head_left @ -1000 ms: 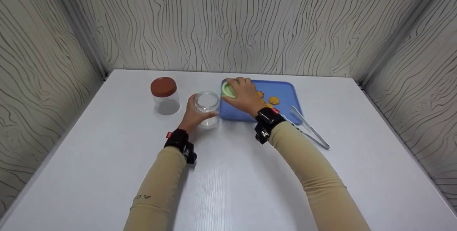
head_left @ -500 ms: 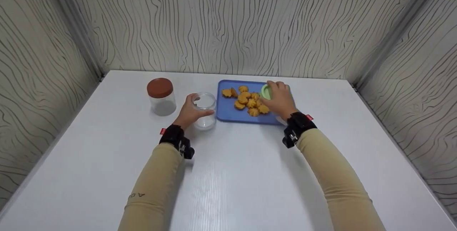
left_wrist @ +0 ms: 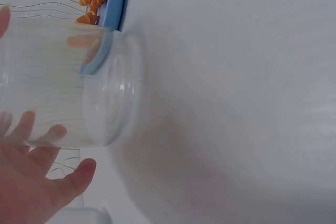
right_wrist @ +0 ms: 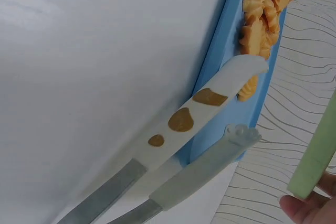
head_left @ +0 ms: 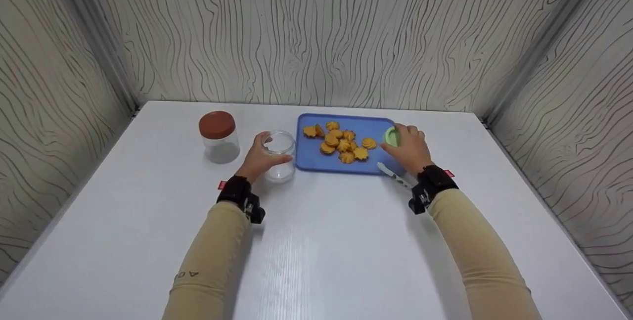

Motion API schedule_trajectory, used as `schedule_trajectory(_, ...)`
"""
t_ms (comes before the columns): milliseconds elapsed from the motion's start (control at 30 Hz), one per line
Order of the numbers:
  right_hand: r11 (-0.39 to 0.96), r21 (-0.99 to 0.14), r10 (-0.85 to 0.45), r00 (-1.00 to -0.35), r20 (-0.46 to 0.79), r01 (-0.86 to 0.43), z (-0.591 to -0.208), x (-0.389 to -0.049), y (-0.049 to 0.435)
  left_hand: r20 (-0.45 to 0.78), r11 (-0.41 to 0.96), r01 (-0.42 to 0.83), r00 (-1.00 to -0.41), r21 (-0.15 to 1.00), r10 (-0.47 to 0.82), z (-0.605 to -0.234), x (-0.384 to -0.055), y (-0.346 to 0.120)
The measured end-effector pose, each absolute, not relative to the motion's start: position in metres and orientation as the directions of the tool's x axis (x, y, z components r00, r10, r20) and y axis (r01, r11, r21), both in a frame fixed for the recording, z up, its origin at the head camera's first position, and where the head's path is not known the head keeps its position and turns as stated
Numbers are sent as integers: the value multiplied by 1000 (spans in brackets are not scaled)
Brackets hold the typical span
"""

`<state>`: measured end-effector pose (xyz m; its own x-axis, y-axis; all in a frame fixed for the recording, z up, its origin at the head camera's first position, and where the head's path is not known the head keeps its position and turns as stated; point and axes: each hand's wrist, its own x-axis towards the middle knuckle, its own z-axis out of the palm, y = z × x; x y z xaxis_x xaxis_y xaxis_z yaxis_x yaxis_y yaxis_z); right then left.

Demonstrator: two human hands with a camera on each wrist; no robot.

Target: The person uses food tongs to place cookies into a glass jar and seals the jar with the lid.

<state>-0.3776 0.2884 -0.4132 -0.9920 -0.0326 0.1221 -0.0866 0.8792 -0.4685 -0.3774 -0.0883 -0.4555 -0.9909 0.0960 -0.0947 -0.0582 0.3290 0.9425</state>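
My left hand [head_left: 257,160] grips a clear jar [head_left: 280,170] with its mouth uncovered, thumb and fingers round its sides. The jar stands upright just left of the blue tray [head_left: 309,157]. A pale green lid [head_left: 391,137] is pinched at its rim by my right hand [head_left: 411,150], above the tray's right end. In the right wrist view the same lid [right_wrist: 313,156] is seen edge-on, apart from the tray. Several golden cookies [head_left: 344,146] lie on the tray. White-tipped tongs [head_left: 393,174] lean over the tray's front right edge, partly hidden by my right hand and wrist.
A second clear jar with a reddish-brown lid [head_left: 217,125] stands at the left, behind my left hand. The white tabletop [head_left: 336,231] stretches out in front of the tray. A patterned wall [head_left: 306,33] rises behind the table's back edge.
My right hand has moved right with the green lid, from beside the clear jar to over the tray's right end, uncovering the cookies from view. My left hand keeps its grip on the jar.
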Motion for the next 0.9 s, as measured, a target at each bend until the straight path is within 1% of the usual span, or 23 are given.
schedule_trajectory(333,898,-439,17,-995,99,-29,-418,-377,311,-89,328,-56,-992,943,88,-458,-376,-88)
schedule_trajectory(500,900,-435,47,-993,111,-6,-422,-375,325,-76,311,-41,-992,949,102,-457,-379,-87)
schedule_trajectory(600,895,-447,67,-991,113,9,-425,-373,331,-88,309,-54,-991,950,98,-457,-379,-87)
schedule_trajectory(767,896,-443,90,-991,98,38,-430,-367,340,-103,316,-67,-990,946,98,-456,-375,-88)
schedule_trajectory(900,897,-434,126,-989,78,80,-432,-364,346,-88,324,-53,-992,944,95,-452,-374,-88)
